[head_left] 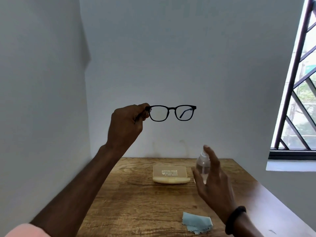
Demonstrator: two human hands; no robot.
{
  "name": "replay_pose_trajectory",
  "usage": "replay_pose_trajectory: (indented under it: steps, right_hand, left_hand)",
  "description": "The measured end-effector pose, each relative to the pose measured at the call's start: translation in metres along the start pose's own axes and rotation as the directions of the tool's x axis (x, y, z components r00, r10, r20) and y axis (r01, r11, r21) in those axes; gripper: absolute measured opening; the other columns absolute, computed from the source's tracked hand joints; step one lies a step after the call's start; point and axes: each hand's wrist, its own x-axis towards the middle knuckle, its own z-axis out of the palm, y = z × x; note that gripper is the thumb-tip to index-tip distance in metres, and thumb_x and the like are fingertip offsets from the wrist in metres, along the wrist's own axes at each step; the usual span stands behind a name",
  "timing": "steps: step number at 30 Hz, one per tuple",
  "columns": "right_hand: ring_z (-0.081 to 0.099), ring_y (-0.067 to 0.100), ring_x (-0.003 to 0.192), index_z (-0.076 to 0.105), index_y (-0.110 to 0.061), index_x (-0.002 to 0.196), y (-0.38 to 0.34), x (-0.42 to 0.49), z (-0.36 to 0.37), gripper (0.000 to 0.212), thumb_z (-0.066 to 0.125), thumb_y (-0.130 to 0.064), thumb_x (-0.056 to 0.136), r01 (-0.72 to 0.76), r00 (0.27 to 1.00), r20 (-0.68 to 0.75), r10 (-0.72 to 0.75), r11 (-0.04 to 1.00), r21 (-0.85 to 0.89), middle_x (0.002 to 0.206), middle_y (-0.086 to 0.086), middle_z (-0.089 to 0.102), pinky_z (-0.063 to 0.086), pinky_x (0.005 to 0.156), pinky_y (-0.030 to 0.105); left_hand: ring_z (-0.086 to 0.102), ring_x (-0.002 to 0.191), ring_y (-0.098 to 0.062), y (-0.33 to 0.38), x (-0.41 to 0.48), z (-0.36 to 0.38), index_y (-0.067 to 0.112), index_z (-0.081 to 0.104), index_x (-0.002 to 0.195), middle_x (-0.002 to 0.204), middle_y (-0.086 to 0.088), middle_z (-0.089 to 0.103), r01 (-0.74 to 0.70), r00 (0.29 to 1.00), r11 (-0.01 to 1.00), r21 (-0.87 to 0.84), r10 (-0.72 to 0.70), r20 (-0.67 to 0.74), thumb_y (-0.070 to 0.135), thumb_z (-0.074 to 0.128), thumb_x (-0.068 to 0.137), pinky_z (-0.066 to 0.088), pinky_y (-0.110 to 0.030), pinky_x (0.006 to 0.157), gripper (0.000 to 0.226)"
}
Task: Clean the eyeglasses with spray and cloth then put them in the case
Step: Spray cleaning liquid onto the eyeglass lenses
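Observation:
My left hand point(127, 124) is raised in front of the wall and pinches the left end of black-framed eyeglasses point(171, 112), which face me, level, with the temples folded out behind. Lower right, my right hand point(213, 182) grips a small clear spray bottle point(203, 165) upright above the table, index finger resting on its white nozzle. An open beige glasses case point(171, 175) lies on the wooden table point(136, 202) at the middle back. A light blue cloth point(196, 223) lies crumpled near the front right.
The table stands in a corner, with white walls close on the left and behind. A barred window point(297, 100) is on the right, with a white sill below it. A black band circles my right wrist.

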Motion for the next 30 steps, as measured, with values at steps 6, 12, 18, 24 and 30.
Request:
replay_pose_trajectory:
  steps: [6, 12, 18, 24, 30]
  right_hand:
    - [0.057, 0.008, 0.059, 0.019, -0.024, 0.147, -0.073, 0.058, -0.019, 0.088, 0.078, -0.007, 0.084, 0.279, 0.956, -0.104, -0.273, 0.959, 0.055, 0.095, 0.007, 0.065, 0.044, 0.057, 0.005]
    - [0.057, 0.017, 0.054, 0.019, -0.03, 0.151, -0.112, 0.066, 0.003, 0.066, 0.052, -0.022, 0.095, 0.322, 0.946, 0.027, -0.322, 0.947, -0.002, 0.1, 0.006, 0.059, 0.055, 0.042, 0.033]
    - [0.065, 0.022, 0.057, 0.024, -0.03, 0.149, -0.112, 0.069, 0.004, 0.078, 0.07, -0.009, 0.09, 0.209, 0.978, 0.023, -0.209, 0.977, 0.033, 0.111, 0.01, 0.062, 0.058, 0.045, 0.037]
    - [0.064, 0.021, 0.057, 0.027, -0.029, 0.144, -0.117, 0.068, 0.001, 0.062, 0.061, -0.015, 0.094, 0.245, 0.969, 0.034, -0.245, 0.969, 0.005, 0.105, 0.007, 0.062, 0.057, 0.044, 0.036]
    - [0.064, 0.021, 0.057, 0.019, -0.032, 0.152, -0.121, 0.07, -0.006, 0.074, 0.063, -0.016, 0.094, 0.255, 0.966, 0.037, -0.255, 0.967, 0.001, 0.11, 0.01, 0.062, 0.057, 0.044, 0.036]
  left_hand:
    - [0.074, 0.078, -0.011, -0.003, -0.006, 0.003, 0.012, 0.079, 0.107, 0.085, 0.002, 0.078, 0.0, 0.999, 0.998, 0.064, -0.003, 0.05, 0.004, 0.057, 0.088, 0.059, -0.028, 0.073, 0.03]
    - [0.072, 0.075, -0.014, 0.0, -0.005, -0.013, 0.01, 0.078, 0.11, 0.084, -0.001, 0.078, -0.023, 0.997, 0.992, 0.121, 0.014, 0.08, 0.005, 0.058, 0.088, 0.055, -0.023, 0.073, 0.03]
    - [0.072, 0.072, -0.017, 0.0, -0.003, -0.027, 0.012, 0.078, 0.106, 0.081, 0.001, 0.076, -0.022, 0.996, 0.991, 0.133, 0.01, 0.09, 0.006, 0.057, 0.088, 0.061, -0.038, 0.068, 0.028]
    - [0.071, 0.073, -0.015, 0.002, 0.001, -0.029, 0.01, 0.078, 0.107, 0.083, 0.0, 0.077, -0.04, 0.996, 0.989, 0.142, 0.029, 0.081, 0.004, 0.059, 0.088, 0.057, -0.028, 0.07, 0.027]
    - [0.067, 0.072, -0.009, 0.008, 0.002, -0.029, 0.01, 0.078, 0.108, 0.083, -0.001, 0.077, -0.052, 0.996, 0.988, 0.148, 0.04, 0.084, 0.005, 0.06, 0.089, 0.055, -0.023, 0.071, 0.027]
